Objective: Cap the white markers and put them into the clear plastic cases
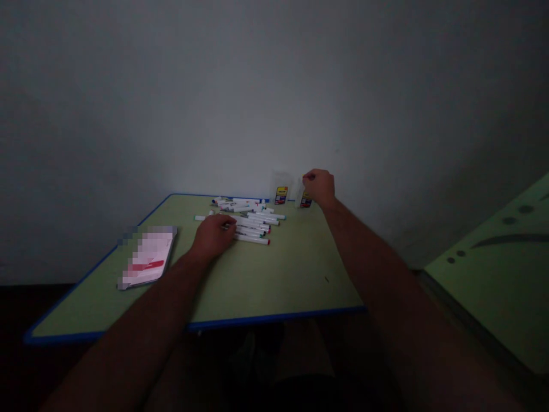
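Several white markers with coloured ends lie in a loose pile on the table. My left hand rests at the near left side of the pile, its fingers closed on a marker, though the fingertips partly hide it. Farther right, my right hand is pinched at the top of a clear plastic case with a dark and yellow label. A small yellow and reddish end shows at those fingertips, apparently a marker's; the hand covers part of the case. To its left stands a second clear case with the same kind of label.
The pale green table has a blue edge and stands against a grey wall. On its left lies a flat pinkish-white package, partly blurred out. A small dark speck is near the right side. A green panel stands at far right.
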Motion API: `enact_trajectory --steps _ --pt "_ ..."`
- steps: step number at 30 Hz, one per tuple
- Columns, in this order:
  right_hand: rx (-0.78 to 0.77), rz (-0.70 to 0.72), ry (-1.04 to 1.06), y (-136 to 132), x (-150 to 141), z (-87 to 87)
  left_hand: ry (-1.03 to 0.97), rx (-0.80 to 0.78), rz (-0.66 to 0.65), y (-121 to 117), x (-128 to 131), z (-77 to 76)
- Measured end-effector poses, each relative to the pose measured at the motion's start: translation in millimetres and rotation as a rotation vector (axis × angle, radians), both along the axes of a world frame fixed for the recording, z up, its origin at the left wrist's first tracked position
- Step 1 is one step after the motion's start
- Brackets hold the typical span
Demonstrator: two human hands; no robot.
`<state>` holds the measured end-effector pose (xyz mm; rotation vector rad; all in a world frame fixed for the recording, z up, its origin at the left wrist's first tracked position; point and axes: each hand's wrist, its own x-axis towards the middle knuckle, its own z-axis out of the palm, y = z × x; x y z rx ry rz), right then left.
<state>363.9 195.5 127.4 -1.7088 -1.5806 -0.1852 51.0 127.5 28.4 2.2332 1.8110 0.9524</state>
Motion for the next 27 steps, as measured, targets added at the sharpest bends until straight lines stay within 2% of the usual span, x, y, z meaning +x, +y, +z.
enact_trajectory --steps 7,11,14,17,21,27 --pt "-0.085 0.153 0.170 -34.9 -43.7 -44.9 -0.134 -0.006 0.048 0.6 -7.4 1.1" --pt "-0.122 0.261 0.204 -50.8 -66.7 -64.6 -0.238 -0.015 0.160 -0.7 -15.5 4.7" --pt "-0.127 0.298 0.194 -60.7 -71.8 -75.9 -0.273 0.016 0.226 -0.9 -23.1 8.5" --pt "-0.132 0.326 0.125 -66.9 -66.7 -84.3 -0.334 0.043 0.297 2.3 -30.9 9.6" --pt "-0.114 0.361 0.071 -68.4 -57.3 -90.1 -0.483 0.079 0.372 13.8 -40.8 3.7" --pt "-0.123 0.389 0.039 -69.7 -57.5 -90.7 -0.607 0.045 0.396 22.8 -44.3 -0.9"
